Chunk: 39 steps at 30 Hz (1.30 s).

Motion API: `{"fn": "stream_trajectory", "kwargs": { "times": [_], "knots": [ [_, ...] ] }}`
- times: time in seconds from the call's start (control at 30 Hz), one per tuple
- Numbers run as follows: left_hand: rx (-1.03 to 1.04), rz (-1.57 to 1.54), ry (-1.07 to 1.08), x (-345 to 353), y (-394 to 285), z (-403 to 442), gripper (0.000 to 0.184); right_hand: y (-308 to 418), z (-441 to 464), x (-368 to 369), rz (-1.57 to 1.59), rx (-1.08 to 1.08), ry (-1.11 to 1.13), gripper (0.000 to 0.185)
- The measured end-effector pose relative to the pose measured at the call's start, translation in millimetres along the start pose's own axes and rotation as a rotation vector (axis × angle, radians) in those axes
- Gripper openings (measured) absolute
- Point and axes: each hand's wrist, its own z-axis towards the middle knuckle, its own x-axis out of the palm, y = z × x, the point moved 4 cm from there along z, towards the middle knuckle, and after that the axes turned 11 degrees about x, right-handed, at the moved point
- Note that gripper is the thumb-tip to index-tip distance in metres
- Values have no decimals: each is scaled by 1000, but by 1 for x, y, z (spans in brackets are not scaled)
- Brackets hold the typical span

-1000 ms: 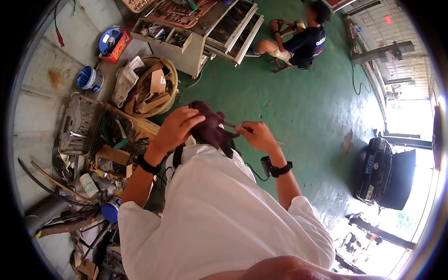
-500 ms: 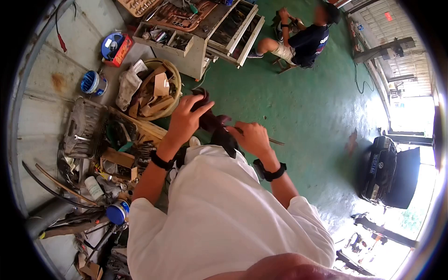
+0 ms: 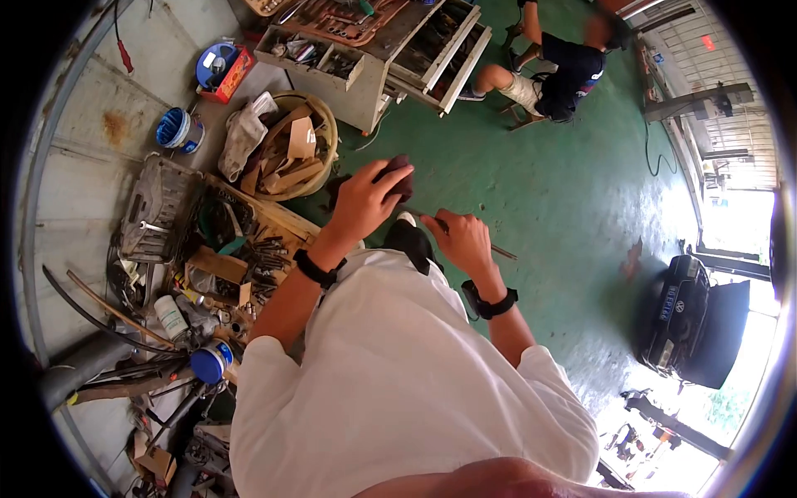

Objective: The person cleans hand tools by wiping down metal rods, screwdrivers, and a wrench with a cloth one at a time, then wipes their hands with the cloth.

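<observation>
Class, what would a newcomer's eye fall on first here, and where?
A dark red cloth in the left hand stands out in the upper middle, with a thin rod in the right hand. A seated person shows at top right, and a black car at far right.

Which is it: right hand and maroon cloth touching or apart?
Apart. Head view shows green floor between the right hand and the maroon cloth.
</observation>
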Motion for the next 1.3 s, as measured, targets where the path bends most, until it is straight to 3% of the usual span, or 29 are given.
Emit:
{"fn": "stream_trajectory", "kwargs": {
  "times": [0.1,0.27,0.33,0.5,0.67,0.87,0.93,0.97,1.1,1.2,1.3],
  "knots": [
    [63,-24,-17,5,-22,11,50,-3,6,25,119,3,-6,38],
    [-25,110,50,14,12,1,43,4,-5,13,99,2,-34,38],
    [-40,185,-150,-10,26,-4,38,-8,-15,7,82,0,-35,38],
    [-19,164,-107,-17,22,-8,45,-33,-22,8,113,61,90,37],
    [59,-67,46,18,-25,2,51,-12,-13,30,140,-16,42,36],
    [-75,84,311,9,8,-19,43,-22,-17,13,172,53,71,38],
    [71,39,349,4,7,-33,49,-33,-22,11,123,75,44,39],
    [173,80,340,-1,5,-39,58,-37,-25,12,102,44,13,39],
    [162,-47,496,-3,-6,-49,77,-30,-28,7,1,-2,29,40],
    [19,-35,569,14,-10,-41,78,-5,-16,-1,-107,-149,-28,40],
    [55,-3,499,12,1,-30,68,16,-4,-17,-218,-291,-121,39]
  ]
}}
